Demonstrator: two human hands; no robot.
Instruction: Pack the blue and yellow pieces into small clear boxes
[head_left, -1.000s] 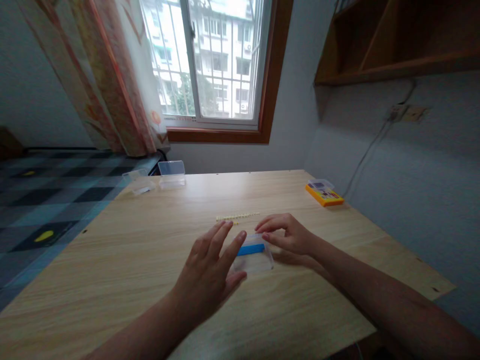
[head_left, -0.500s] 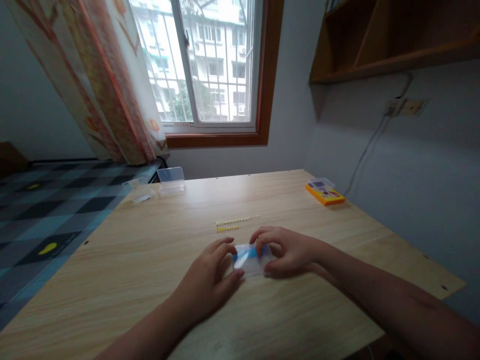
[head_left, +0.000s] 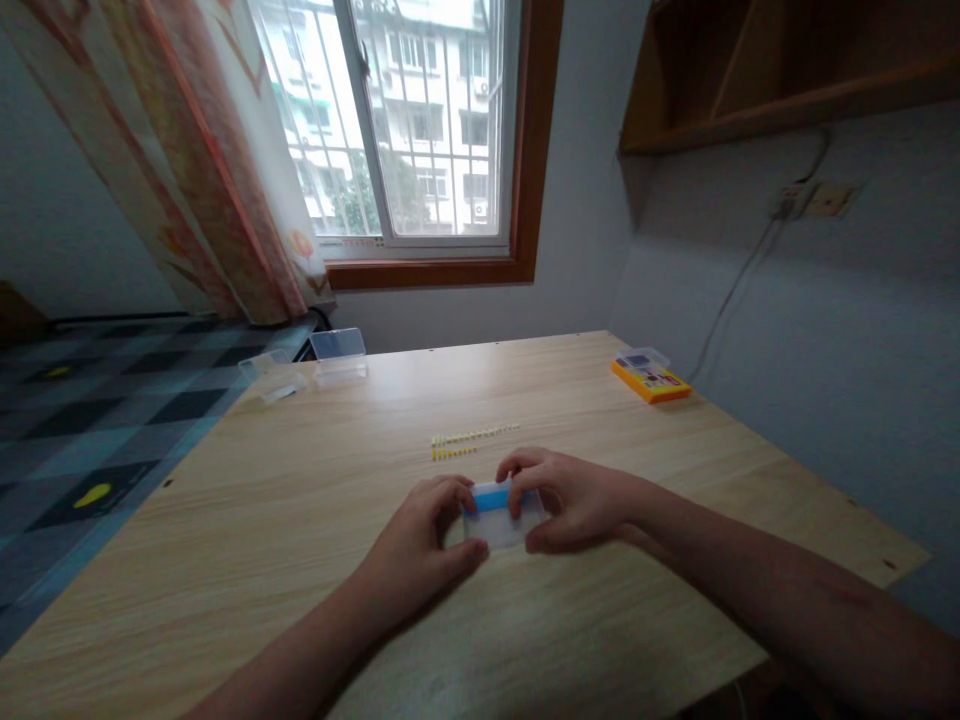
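Observation:
A small clear plastic box (head_left: pixel 498 515) with a blue strip inside rests on the wooden table (head_left: pixel 300 530) just in front of me. My left hand (head_left: pixel 420 545) grips its left end with curled fingers. At its right end my right hand (head_left: pixel 570 500) holds it, thumb below and fingers over the top edge. Two short rows of tiny yellow pieces (head_left: pixel 469 440) lie on the table just beyond the box.
Two clear empty boxes (head_left: pixel 339 354) (head_left: pixel 270 375) stand at the table's far left corner. A yellow box with a clear lid (head_left: pixel 649 376) lies at the far right by the wall. A window, a curtain and a wall shelf are beyond; a checked bed is left.
My left hand, open and flat over the box a second ago, has curled round its left end. My right hand has closed on the right end. The box is tilted up toward me.

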